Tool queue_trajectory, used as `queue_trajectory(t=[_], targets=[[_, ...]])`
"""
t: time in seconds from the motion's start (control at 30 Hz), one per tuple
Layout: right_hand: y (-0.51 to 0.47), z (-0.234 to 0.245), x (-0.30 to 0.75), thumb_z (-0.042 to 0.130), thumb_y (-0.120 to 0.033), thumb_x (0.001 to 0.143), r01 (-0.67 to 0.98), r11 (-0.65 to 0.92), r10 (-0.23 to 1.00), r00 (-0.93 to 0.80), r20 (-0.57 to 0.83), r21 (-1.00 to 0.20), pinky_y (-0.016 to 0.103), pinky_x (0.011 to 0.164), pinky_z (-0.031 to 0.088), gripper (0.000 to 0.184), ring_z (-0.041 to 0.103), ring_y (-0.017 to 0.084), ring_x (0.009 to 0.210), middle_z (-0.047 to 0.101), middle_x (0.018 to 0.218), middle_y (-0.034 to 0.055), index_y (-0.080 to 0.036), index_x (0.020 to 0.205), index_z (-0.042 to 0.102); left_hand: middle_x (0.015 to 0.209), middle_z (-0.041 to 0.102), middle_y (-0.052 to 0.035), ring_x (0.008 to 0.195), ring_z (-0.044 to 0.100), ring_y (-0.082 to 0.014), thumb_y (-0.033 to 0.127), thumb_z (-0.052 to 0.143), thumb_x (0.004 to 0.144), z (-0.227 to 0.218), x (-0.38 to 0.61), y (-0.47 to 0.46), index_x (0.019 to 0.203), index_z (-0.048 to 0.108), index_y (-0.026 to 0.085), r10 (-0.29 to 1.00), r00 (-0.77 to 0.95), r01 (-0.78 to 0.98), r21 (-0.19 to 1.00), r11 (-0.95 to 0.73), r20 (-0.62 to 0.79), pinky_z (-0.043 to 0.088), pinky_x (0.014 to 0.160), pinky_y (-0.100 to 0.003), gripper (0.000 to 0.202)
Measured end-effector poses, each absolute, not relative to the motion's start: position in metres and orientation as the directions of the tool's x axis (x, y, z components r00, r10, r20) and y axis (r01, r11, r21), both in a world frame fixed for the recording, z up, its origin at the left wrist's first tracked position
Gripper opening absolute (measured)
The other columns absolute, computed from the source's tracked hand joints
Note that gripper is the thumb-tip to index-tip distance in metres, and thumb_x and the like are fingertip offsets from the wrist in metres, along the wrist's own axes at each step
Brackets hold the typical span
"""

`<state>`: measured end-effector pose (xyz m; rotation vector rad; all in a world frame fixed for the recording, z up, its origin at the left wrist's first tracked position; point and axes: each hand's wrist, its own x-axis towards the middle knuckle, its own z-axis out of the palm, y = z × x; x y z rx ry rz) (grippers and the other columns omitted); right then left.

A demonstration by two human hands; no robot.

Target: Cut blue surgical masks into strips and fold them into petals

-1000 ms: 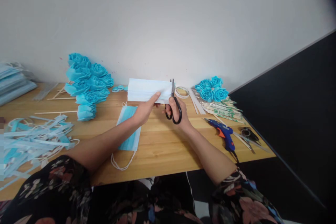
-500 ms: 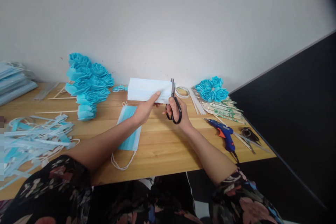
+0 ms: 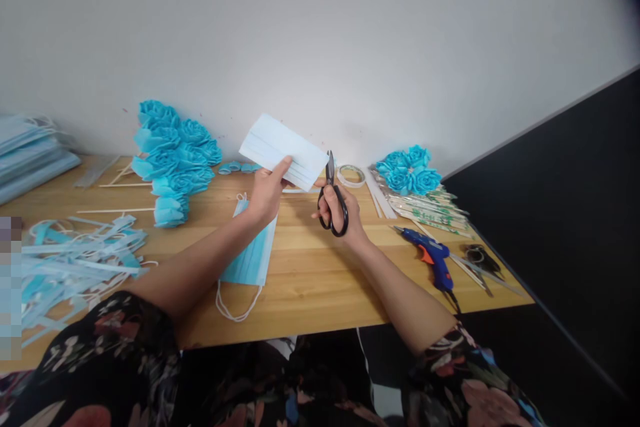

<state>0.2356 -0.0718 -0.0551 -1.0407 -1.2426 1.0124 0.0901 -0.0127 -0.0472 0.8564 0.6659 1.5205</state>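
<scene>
My left hand (image 3: 265, 192) pinches a pale blue face mask (image 3: 283, 149) by its lower edge and holds it up, tilted with its left end raised. My right hand (image 3: 342, 217) grips black scissors (image 3: 334, 195), fingers through the loops, blades pointing up and nearly closed beside the mask's right end. A second blue mask (image 3: 253, 255) with white ear loops lies flat on the wooden table (image 3: 310, 280) under my left forearm.
Blue fabric flowers on sticks (image 3: 173, 159) lie back left, another cluster (image 3: 409, 172) back right. Cut mask strips (image 3: 75, 261) pile at left, stacked masks (image 3: 30, 155) far left. A tape roll (image 3: 351, 175), packed chopsticks (image 3: 430, 207), a blue glue gun (image 3: 433, 258) and a small tool (image 3: 475, 255) lie at right.
My left hand has tipped the mask, raising its left end and pulling it slightly away from the scissor blades. The right hand with the scissors has barely moved.
</scene>
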Motion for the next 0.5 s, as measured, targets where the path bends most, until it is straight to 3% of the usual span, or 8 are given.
queue_trajectory(t=[0.2, 0.37, 0.5], targets=[[-0.0732, -0.0576, 0.2334, 0.063, -0.071, 0.082, -0.005, 0.215, 0.976, 0.028, 0.214, -0.977, 0.026, 0.055, 0.060, 0.057, 0.040, 0.006, 0.042, 0.044, 0.052, -0.0098, -0.019, 0.105, 0.066, 0.107, 0.076, -0.0114, 0.115, 0.067, -0.0273, 0.039, 0.084, 0.071, -0.0362, 0.0844, -0.0102, 0.096, 0.068, 0.014, 0.988, -0.048, -0.636, 0.758, -0.145, 0.149, 0.055, 0.097, -0.039, 0.038], [-0.0723, -0.0598, 0.2331, 0.062, -0.071, 0.082, -0.012, 0.208, 0.978, 0.009, 0.208, -0.978, 0.026, 0.055, 0.060, 0.057, 0.040, 0.006, 0.041, 0.044, 0.053, -0.0098, -0.019, 0.106, 0.066, 0.119, 0.073, -0.0099, 0.122, 0.063, -0.0268, 0.039, 0.082, 0.073, -0.0386, 0.0858, -0.0132, 0.101, 0.067, 0.017, 0.986, -0.003, -0.610, 0.782, -0.132, 0.165, 0.054, 0.101, -0.039, 0.039], [-0.0729, -0.0586, 0.2330, 0.062, -0.070, 0.082, -0.019, 0.199, 0.980, 0.001, 0.199, -0.980, 0.026, 0.056, 0.060, 0.056, 0.039, 0.006, 0.042, 0.044, 0.054, -0.0097, -0.020, 0.106, 0.066, 0.114, 0.073, -0.0099, 0.117, 0.065, -0.0287, 0.039, 0.085, 0.068, -0.0425, 0.0873, -0.0147, 0.102, 0.067, 0.017, 0.984, 0.047, -0.555, 0.824, -0.116, 0.170, 0.055, 0.097, -0.042, 0.045]])
